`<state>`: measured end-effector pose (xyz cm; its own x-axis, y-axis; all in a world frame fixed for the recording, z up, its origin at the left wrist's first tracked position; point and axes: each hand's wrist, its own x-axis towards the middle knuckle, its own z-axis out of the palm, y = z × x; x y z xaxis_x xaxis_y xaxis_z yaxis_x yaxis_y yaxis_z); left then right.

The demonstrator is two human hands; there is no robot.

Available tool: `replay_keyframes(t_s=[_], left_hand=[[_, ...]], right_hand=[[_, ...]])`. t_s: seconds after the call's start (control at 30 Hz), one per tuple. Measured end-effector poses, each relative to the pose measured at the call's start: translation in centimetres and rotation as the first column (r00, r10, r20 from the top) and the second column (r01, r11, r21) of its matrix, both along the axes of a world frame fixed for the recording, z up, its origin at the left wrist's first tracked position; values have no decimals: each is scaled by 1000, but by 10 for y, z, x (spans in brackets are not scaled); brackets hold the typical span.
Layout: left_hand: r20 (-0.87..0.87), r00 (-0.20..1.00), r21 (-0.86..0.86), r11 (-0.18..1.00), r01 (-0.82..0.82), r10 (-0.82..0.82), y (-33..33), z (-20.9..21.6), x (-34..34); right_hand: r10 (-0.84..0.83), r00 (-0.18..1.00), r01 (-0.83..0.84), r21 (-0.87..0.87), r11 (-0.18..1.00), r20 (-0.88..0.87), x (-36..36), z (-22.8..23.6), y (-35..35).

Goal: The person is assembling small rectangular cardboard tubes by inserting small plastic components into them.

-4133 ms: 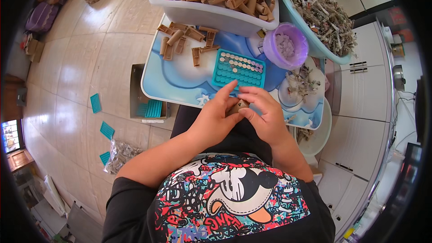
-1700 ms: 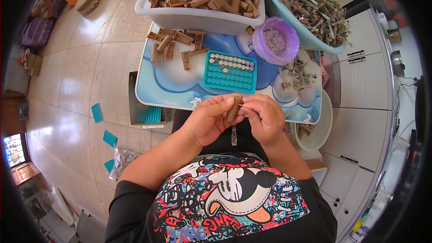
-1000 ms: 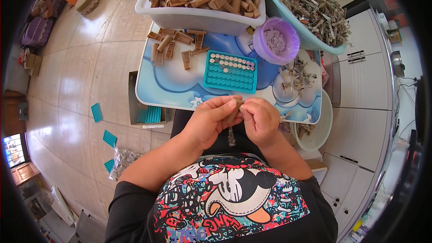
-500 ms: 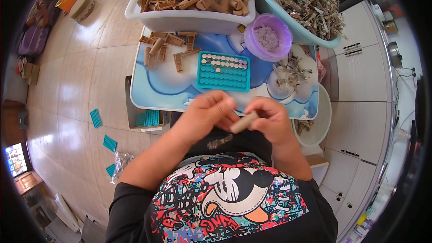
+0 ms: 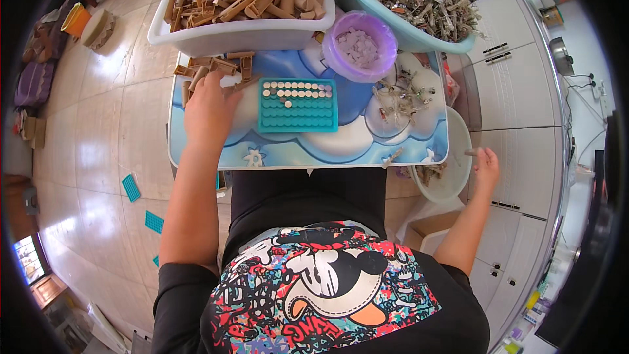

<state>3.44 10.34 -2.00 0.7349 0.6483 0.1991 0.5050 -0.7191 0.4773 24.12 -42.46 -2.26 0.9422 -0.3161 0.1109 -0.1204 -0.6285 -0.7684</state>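
My left hand [image 5: 211, 105] reaches over the table's left side, its fingertips among several loose brown plastic half-tube pieces [image 5: 241, 64]. The thumb stands apart from the fingers, and I see nothing held between them. Out to the right, beside a pale round basin [image 5: 460, 157], my right hand [image 5: 486, 167] is closed on a small brown tube-shaped piece [image 5: 471, 152], one end poking out. A teal tray [image 5: 298, 124] with rows of round pockets lies mid-table. Small white discs [image 5: 288, 104] fill its far rows in part.
A white tub [image 5: 242, 38] heaped with brown pieces stands at the back. Right of it are a purple bowl [image 5: 360, 72] of white bits and a light-blue basin [image 5: 452, 46] of clear scraps. More scraps [image 5: 400, 101] lie on the table [image 5: 223, 157]. A cardboard box [image 5: 426, 226] sits below.
My hands have parted from above my lap: the left went forward to the loose brown pieces, the right swung out beside the pale basin with a brown piece. Scraps now lie at the table's near edge.
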Motion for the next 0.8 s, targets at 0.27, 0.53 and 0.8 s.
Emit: replay_keyframes(t_s=[0.27,0.53,0.8], left_hand=[[-30,999,-81,996,30,-33,-8,2,-18],[295,886,-951,22,308,358,-55,34,-26],[177,982,-967,-175,187,71,-114,28,-16]], right_hand=[[642,766,-600,-398,694,-34,-73,19,177],[696,717,-671,-317,670,-48,-99,17,229],[727,685,-681,311,662,-46,-115,15,231]])
